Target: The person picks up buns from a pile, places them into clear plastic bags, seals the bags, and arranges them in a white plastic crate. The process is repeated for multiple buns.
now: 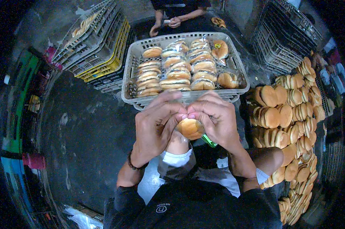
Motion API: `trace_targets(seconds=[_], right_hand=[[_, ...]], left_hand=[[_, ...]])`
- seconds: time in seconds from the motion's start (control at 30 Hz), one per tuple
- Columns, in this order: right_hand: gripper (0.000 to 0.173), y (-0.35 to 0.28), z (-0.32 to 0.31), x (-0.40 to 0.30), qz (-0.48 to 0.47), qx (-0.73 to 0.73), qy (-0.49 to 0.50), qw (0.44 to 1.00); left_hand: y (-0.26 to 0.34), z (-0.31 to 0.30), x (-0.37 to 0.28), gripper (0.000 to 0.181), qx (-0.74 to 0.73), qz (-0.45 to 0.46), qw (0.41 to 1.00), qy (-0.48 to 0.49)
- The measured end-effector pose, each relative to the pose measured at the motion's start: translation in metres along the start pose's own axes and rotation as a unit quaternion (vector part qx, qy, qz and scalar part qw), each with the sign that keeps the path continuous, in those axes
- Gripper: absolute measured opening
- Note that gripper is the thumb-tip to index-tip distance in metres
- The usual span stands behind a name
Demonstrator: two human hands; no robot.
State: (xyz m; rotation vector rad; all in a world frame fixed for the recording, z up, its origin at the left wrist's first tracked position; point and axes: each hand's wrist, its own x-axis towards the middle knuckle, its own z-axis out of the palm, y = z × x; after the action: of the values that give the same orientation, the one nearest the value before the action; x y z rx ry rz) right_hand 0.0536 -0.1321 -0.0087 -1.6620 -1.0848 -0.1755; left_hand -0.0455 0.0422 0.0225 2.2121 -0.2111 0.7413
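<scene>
Between my two hands hangs a round bread bun that looks wrapped in a clear plastic bag. My left hand pinches the bag's top edge with thumb and fingertips. Right against it, my right hand pinches the same edge, so the thumbs nearly touch. Just beyond my hands stands a grey plastic crate. Rows of filled buns in clear wrapping lie in it, and one bagged bun at the far right bears a yellow sticker.
Many unwrapped buns are piled in rows at my right. Stacked crates stand at the left and right. A co-worker's hands are beyond the crate. Clear plastic lies at the lower left on the dark floor.
</scene>
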Motion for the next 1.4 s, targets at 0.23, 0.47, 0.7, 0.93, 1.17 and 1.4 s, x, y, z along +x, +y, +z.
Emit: trace_targets(seconds=[0.23, 0.47, 0.7, 0.93, 1.17, 1.4], right_hand=[[0.015, 0.005, 0.014, 0.013, 0.05, 0.077, 0.01, 0.996], [0.019, 0.001, 0.018, 0.016, 0.0, 0.036, -0.01, 0.999], [0.024, 0.01, 0.038, 0.0, -0.071, -0.007, 0.059, 0.996], [0.024, -0.002, 0.018, -0.028, 0.011, 0.028, -0.01, 0.999], [0.029, 0.011, 0.017, -0.033, 0.184, 0.18, -0.077, 0.963], [0.029, 0.016, 0.029, -0.03, 0.205, 0.234, -0.093, 0.946]], left_hand=[[-0.014, -0.002, -0.001, 0.027, -0.147, -0.133, 0.978, 0.064], [-0.02, -0.003, -0.002, 0.042, -0.277, -0.187, 0.932, 0.136], [-0.01, -0.023, -0.024, 0.031, 0.147, 0.027, 0.988, 0.036], [0.021, -0.015, -0.057, 0.024, 0.249, 0.027, 0.968, 0.002], [0.024, 0.006, -0.078, 0.018, 0.134, -0.078, 0.986, 0.055], [-0.016, 0.051, -0.089, 0.034, -0.245, -0.133, 0.936, 0.213]])
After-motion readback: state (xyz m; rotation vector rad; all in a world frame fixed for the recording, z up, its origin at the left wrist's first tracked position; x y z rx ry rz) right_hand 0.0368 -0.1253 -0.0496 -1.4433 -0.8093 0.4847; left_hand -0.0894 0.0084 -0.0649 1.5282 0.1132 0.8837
